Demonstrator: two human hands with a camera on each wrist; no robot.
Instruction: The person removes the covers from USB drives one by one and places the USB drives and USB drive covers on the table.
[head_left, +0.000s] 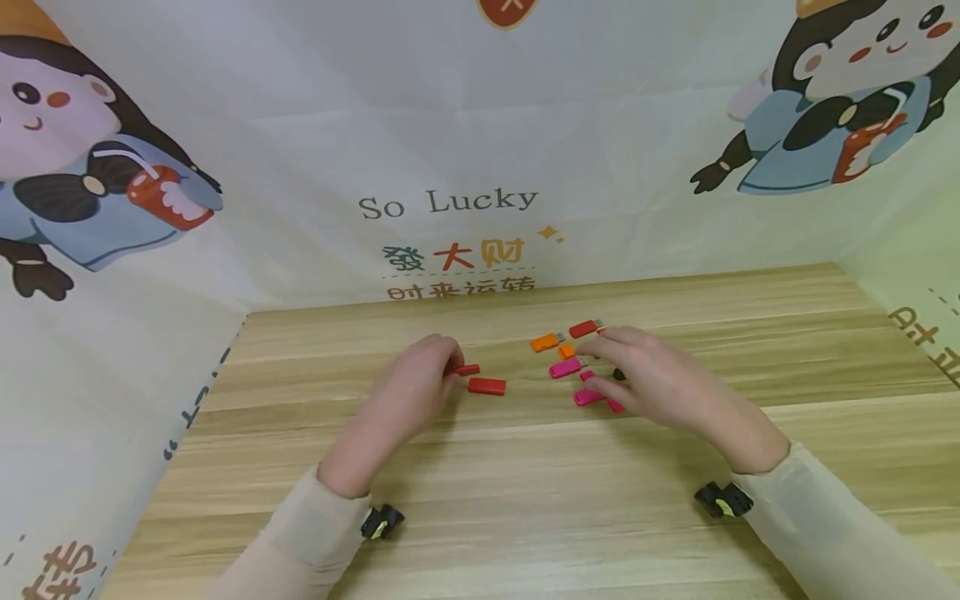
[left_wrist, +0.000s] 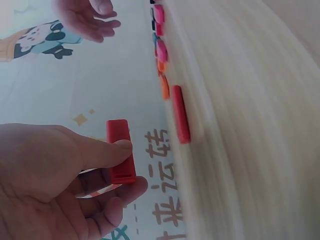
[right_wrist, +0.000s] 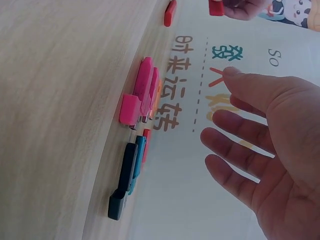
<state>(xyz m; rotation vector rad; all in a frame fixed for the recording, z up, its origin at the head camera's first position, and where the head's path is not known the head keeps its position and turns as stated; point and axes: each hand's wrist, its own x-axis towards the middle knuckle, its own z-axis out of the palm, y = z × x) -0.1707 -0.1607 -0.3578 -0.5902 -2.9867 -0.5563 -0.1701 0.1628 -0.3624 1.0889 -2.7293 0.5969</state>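
My left hand pinches a small red piece between thumb and fingers, just above the wooden table. The left wrist view shows that red piece clearly, with a longer red piece lying on the table beyond it. In the head view this longer red piece lies just right of my left hand. My right hand hovers open over a cluster of USB sticks: pink ones, an orange one and a red one. The right wrist view shows straight fingers, holding nothing, beside the pink sticks.
Dark and teal sticks lie under my right hand, mostly hidden in the head view. A printed cloth backdrop walls the table at the back and both sides. Bare wood stretches toward me in front of both hands.
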